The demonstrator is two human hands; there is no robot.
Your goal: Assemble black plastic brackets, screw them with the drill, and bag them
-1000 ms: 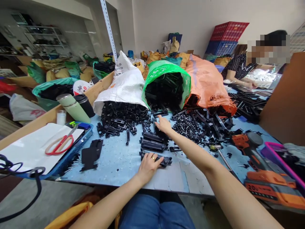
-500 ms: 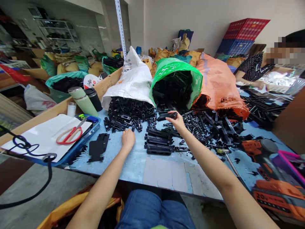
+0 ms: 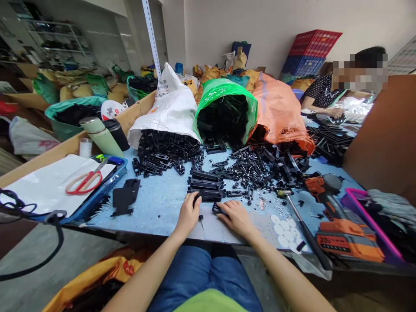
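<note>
My left hand (image 3: 188, 216) is closed at the near edge of the work area, with a small black plastic piece (image 3: 196, 198) at its fingertips. Across from it, my right hand (image 3: 236, 216) has its thumb and fingers on a black plastic part (image 3: 216, 208), much of it covered. A small black-headed pin (image 3: 201, 221) stands out between the hands. Just beyond them lies a row of long black plastic bars (image 3: 205, 185), side by side. Small black connectors and metal pins (image 3: 251, 169) are heaped farther to the right.
White (image 3: 165, 112), green (image 3: 227, 89) and orange (image 3: 279, 108) sacks spill black parts at the back. Right: a hammer (image 3: 302, 225), a cordless drill (image 3: 351, 239), white discs (image 3: 286, 232), and a co-worker's arm (image 3: 333, 113). Left: scissors (image 3: 83, 182) on a blue basket (image 3: 121, 172).
Both hands have come toward the table's front edge and closer together. My right hand has brought a black part down from above the row; my left hand has left the pile's edge. The view has shifted right.
</note>
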